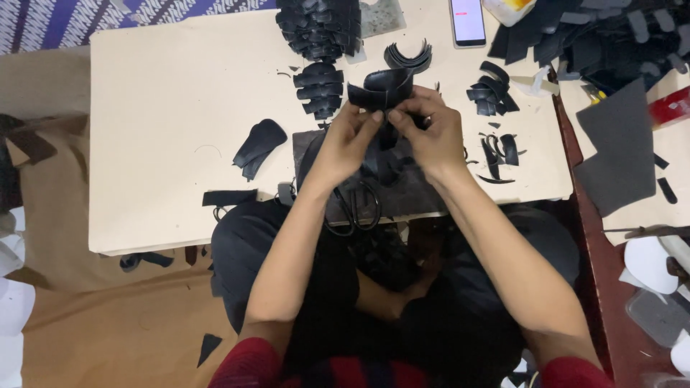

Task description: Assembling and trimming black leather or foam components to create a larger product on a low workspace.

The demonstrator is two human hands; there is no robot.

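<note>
Both my hands meet over the middle of a low cream board table [165, 129]. My left hand [348, 140] and my right hand [431, 133] pinch a curved black leather piece [381, 90] between their fingertips, holding it up above a dark work mat [417, 190]. Black scissors [353, 207] lie on the mat's near edge, just under my left wrist. A ring shows on my right hand.
Stacks of cut black leather pieces [320, 43] lie at the table's far side, smaller piles [492, 90] to the right. A loose black piece [257, 146] rests left of the mat. A phone [467, 21] lies at the far edge. A grey sheet [617, 147] lies on the right.
</note>
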